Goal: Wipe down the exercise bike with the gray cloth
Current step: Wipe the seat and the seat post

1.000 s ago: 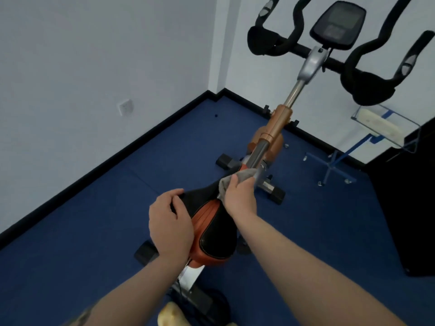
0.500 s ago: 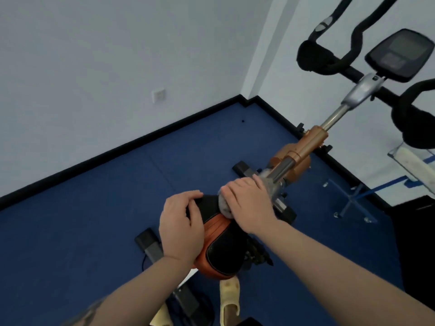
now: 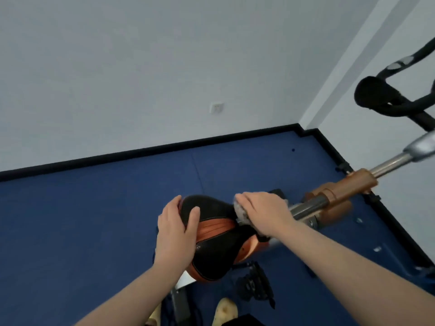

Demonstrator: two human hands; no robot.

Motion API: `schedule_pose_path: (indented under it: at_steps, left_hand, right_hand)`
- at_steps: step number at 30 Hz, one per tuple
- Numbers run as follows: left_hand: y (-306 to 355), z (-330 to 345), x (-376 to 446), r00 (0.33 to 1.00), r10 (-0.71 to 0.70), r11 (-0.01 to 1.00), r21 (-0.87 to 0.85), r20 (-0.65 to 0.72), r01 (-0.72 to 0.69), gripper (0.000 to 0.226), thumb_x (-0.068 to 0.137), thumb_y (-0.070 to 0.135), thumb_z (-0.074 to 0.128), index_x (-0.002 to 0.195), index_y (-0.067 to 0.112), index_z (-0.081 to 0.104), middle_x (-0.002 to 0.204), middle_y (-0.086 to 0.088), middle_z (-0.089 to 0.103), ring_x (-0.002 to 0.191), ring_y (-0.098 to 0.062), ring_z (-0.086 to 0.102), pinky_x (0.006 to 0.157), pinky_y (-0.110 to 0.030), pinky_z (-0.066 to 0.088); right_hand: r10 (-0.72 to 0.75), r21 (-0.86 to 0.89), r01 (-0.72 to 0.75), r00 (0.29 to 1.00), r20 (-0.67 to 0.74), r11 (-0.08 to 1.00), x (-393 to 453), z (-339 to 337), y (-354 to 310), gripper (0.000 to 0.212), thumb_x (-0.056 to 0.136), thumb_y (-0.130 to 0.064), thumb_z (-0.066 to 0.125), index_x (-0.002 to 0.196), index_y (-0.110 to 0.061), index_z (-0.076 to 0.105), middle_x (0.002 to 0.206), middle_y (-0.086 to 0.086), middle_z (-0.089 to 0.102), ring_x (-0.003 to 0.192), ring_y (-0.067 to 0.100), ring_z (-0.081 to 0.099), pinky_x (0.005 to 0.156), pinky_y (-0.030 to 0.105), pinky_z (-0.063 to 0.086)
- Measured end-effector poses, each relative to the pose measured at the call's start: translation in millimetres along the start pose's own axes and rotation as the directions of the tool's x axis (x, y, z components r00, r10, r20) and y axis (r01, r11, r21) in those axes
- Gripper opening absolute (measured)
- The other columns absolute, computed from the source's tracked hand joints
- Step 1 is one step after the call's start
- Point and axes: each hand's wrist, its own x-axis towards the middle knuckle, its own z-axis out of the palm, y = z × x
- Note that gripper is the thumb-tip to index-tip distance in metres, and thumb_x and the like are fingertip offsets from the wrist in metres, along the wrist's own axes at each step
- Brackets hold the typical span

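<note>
One exercise bike (image 3: 339, 191), seen from above and behind the saddle. One saddle (image 3: 211, 234), black with an orange centre band and orange underside, nose pointing toward the frame. One orange frame tube (image 3: 348, 187) with a silver post (image 3: 388, 164) running up and right out of it. Handlebars (image 3: 388, 100) black, partly cut off at the right edge; one padded elbow rest visible.

Two hands, both bare. Left hand (image 3: 175, 228) lies over the rear left side of the saddle, fingers draped down its outer edge, thumb resting on the black top: a loose steadying hold curled round the saddle's rim. Right hand (image 3: 263, 212) sits at the saddle nose, fingers bent over one gray cloth (image 3: 240, 211), gripping it and pressing it against the nose where saddle meets post. Only a fuzzy strip of cloth shows beneath the fingers.

One pedal (image 3: 255, 284), black, below the saddle. Two pale slippers (image 3: 224, 310) at the bottom edge, on blue floor (image 3: 94, 220). One wall socket (image 3: 216, 107), white, on the gray-white wall above a black skirting board (image 3: 141, 152).

No brand, label or writing legible anywhere; two small light patches on the handlebar are too blurred to read.
</note>
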Motion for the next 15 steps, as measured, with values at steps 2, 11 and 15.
schedule_pose_path:
  at_steps: [2, 11, 15]
  left_hand:
    - [-4.0, 3.8, -19.1, 0.999, -0.040, 0.998, -0.042, 0.010, 0.040, 0.072, 0.093, 0.048, 0.055, 0.153, 0.028, 0.020, 0.150, 0.009, 0.032, 0.136, -0.007, 0.029, 0.113, -0.035, 0.026]
    - [-33.9, 27.0, -75.0, 0.994, -0.079, 0.951, -0.294, 0.081, 0.099, 0.125, 0.048, 0.052, 0.090, 0.137, 0.067, 0.005, 0.117, 0.034, 0.056, 0.109, 0.015, 0.054, 0.085, -0.009, 0.047]
    - [-33.1, 37.4, -81.2, 0.984, -0.180, 0.899, -0.406, -0.005, 0.162, 0.095, 0.037, 0.052, 0.090, 0.120, 0.045, 0.046, 0.104, 0.025, 0.068, 0.095, 0.010, 0.062, 0.072, -0.008, 0.049]
  right_hand:
    - [0.098, -0.077, -0.097, 0.995, 0.003, 0.992, 11.0, 4.0, 1.4, 0.030, 0.102, -0.032, 0.028, 0.110, -0.021, 0.054, 0.111, 0.001, 0.065, 0.099, 0.030, 0.061, 0.074, 0.037, 0.043]
    - [-0.145, 0.386, 0.056, 0.968, 0.204, 0.921, 38.5, -11.8, -37.3, 0.047, 0.102, -0.053, 0.019, 0.105, -0.033, 0.062, 0.103, -0.002, 0.068, 0.105, 0.022, 0.061, 0.095, 0.040, 0.044]
    - [-0.238, 0.272, 0.216, 0.970, 0.051, 0.938, 37.1, -1.5, -68.6, 0.042, 0.101, -0.050, 0.021, 0.127, -0.035, 0.051, 0.121, -0.003, 0.061, 0.111, 0.021, 0.055, 0.092, 0.042, 0.045]
